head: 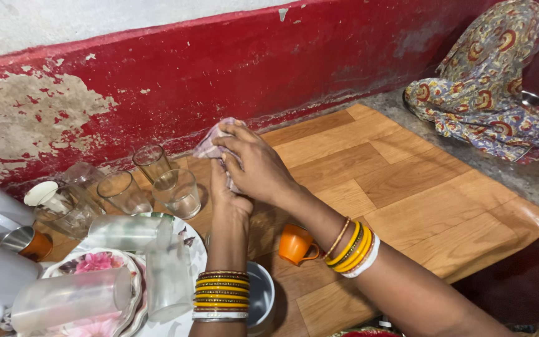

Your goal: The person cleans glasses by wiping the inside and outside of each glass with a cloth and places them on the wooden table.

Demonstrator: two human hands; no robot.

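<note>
Both hands meet over the far-left part of the wood-pattern counter [407, 187], just before the red wall [219, 68]. The right hand [258, 167] lies on top, fingers curled closed over a small checked cloth [210, 145]; the left hand [227, 195] sits directly beneath, its fingers wrapped up into the same cloth, and whether anything is bundled inside cannot be told. The cloth protrudes to the far left of the fingers, towards the upright clear glasses [177, 192]; an orange cup [296, 244] stands near, under the right wrist.
</note>
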